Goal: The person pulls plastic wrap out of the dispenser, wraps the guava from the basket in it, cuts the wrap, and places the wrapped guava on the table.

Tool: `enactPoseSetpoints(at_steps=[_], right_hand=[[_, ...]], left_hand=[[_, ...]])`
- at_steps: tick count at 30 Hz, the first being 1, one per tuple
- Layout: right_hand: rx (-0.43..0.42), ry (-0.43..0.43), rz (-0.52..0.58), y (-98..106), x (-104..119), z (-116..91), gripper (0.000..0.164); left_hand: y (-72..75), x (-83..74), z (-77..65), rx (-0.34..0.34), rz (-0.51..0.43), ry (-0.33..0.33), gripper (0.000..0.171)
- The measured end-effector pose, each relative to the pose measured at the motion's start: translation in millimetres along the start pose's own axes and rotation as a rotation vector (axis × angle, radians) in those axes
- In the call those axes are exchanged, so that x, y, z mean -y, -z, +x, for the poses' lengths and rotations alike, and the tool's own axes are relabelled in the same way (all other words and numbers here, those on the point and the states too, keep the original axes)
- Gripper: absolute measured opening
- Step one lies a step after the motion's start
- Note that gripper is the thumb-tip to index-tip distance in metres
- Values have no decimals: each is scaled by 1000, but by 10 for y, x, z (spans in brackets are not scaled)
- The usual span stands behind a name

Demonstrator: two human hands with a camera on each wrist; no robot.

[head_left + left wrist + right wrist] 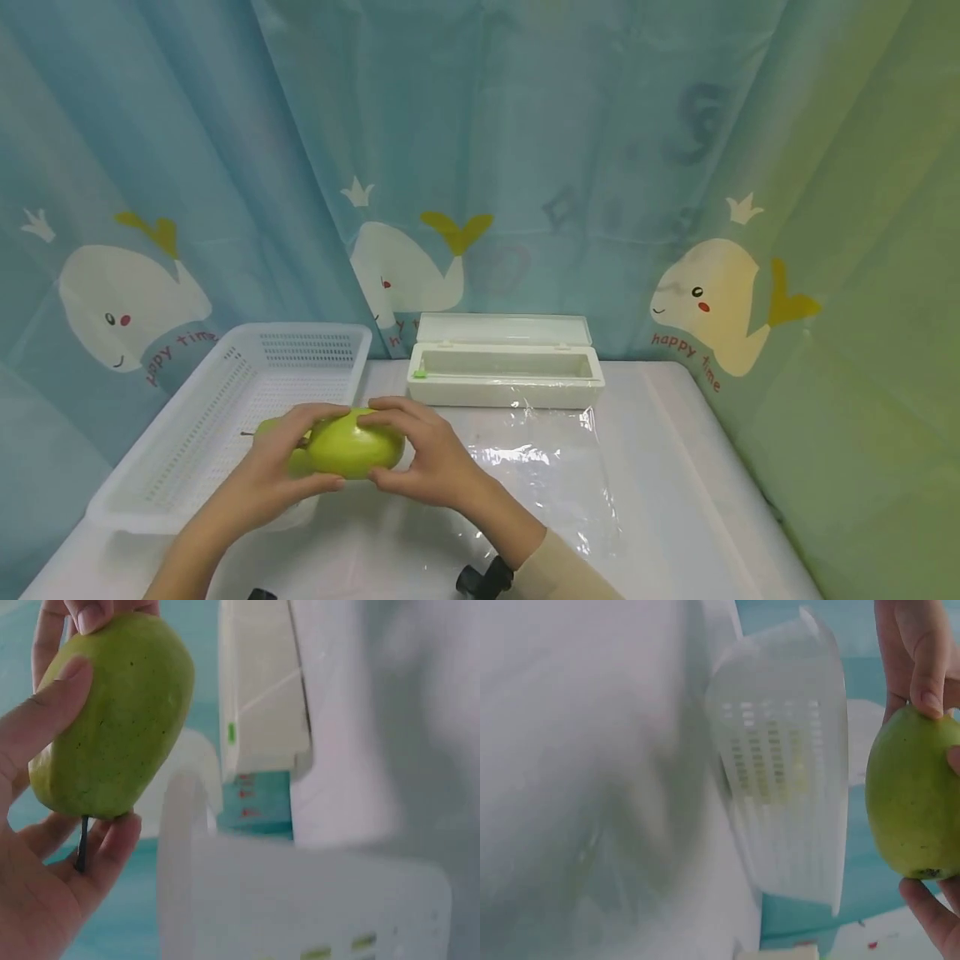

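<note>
Both hands hold a green pear (356,446) up above the table, near the right side of the white basket. My left hand (273,475) grips its stem end, with thumb and fingers on opposite sides; the dark stem shows in the left wrist view. At the other end, my right hand (431,457) pinches the pear between thumb and fingers. More green fruit (266,427) with a stem lies in the basket (191,417), partly covered by the left hand. A sheet of clear plastic film (540,475) is spread on the table, right of the pear.
A white film dispenser box (506,393) with its lid raised and a small green slider (420,374) stands at the back of the table (667,483). Behind it hangs a blue curtain (525,167) with whale prints. A black object (483,579) shows near the right wrist.
</note>
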State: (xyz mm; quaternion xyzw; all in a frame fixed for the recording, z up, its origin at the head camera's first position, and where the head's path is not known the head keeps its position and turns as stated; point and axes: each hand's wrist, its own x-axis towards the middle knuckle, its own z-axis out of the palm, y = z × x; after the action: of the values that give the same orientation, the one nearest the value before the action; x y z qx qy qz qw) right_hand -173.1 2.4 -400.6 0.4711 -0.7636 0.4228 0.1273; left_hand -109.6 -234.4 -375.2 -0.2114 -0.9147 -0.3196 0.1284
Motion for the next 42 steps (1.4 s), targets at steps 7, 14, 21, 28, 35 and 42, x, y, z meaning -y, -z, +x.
enactPoseSetpoints(at_steps=[7, 14, 21, 28, 35, 42], right_hand=[[33, -19, 0, 165, -97, -189, 54], [27, -14, -19, 312, -147, -327, 55], [9, -27, -21, 474, -230, -480, 56], [12, -64, -39, 628, -308, -639, 54], [10, -79, -41, 755, -364, -800, 54], [6, -94, -66, 894, -408, -973, 55]], left_hand=[[-136, -79, 41, 29, -49, -49, 74], [-316, -158, 108, 33, -92, -50, 72], [-510, -262, 238, 71, -137, -29, 74], [-678, -339, 361, 78, -176, -74, 74], [-851, -395, 464, 97, -208, -106, 75], [-1037, -465, 553, 137, -265, -120, 71]])
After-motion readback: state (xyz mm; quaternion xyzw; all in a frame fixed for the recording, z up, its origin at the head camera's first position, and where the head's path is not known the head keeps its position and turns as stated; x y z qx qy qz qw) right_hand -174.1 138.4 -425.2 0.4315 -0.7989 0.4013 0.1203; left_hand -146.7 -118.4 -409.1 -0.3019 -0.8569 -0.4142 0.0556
